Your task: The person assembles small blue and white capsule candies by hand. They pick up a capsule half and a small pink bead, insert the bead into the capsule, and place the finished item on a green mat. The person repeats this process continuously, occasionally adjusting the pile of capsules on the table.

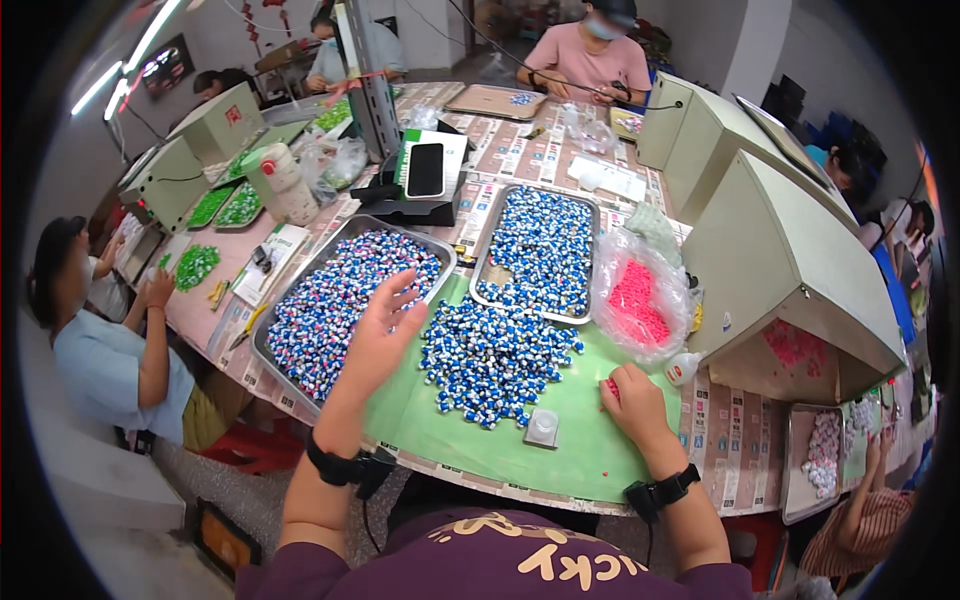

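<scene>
My left hand [383, 335] hovers with fingers spread over the near edge of a metal tray [272, 360] full of small blue, white and pink pieces. It holds nothing. My right hand [632, 398] rests closed on the green mat [590, 450], with small pink pieces [609, 388] showing between its fingers. Between the hands lies a loose heap of blue and white pieces [492, 360]. A small white square block [542, 427] sits on the mat just left of my right hand.
A second metal tray [483, 280] of blue and white pieces lies behind the heap. A clear bag of pink pieces [637, 300] stands to its right, beside a beige machine [790, 270]. Other people sit around the table. A phone on a stand [425, 170] is at the back.
</scene>
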Demonstrator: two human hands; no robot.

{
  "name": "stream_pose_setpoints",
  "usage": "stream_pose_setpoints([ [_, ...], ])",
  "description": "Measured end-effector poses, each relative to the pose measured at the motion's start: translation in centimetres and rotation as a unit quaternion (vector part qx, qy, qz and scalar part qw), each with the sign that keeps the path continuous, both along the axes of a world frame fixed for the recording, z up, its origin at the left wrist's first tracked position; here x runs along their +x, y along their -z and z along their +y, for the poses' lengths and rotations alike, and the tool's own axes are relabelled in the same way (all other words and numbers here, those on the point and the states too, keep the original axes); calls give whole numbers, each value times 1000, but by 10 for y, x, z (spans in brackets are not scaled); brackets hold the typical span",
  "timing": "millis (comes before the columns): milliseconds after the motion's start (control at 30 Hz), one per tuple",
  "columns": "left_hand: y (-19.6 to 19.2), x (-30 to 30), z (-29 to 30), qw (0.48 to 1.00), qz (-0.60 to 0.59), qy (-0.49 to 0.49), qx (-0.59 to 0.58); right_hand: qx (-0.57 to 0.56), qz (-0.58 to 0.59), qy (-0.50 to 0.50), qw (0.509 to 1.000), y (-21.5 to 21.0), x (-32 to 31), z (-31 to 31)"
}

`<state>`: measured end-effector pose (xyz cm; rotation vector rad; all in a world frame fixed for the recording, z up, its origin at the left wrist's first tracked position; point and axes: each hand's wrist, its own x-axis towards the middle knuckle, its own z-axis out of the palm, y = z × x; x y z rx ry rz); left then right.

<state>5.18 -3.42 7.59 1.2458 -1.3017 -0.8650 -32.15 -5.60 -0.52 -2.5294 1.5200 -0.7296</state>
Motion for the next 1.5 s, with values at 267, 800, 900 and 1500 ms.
stream_pose_setpoints([
  [267,-104,69,57,991,-114,-67,3,136,-84,-22,987,-19,-13,11],
  [800,-215,145,-135,969,-231,-68,50,198,-175,6,964,-11,-29,-13],
  [900,-155,158,-194,960,-217,-60,166,198,-201,70,957,-23,-23,-1],
  [1500,52,256,-323,944,42,-141,295,612,-389,52,687,-28,-19,97],
])
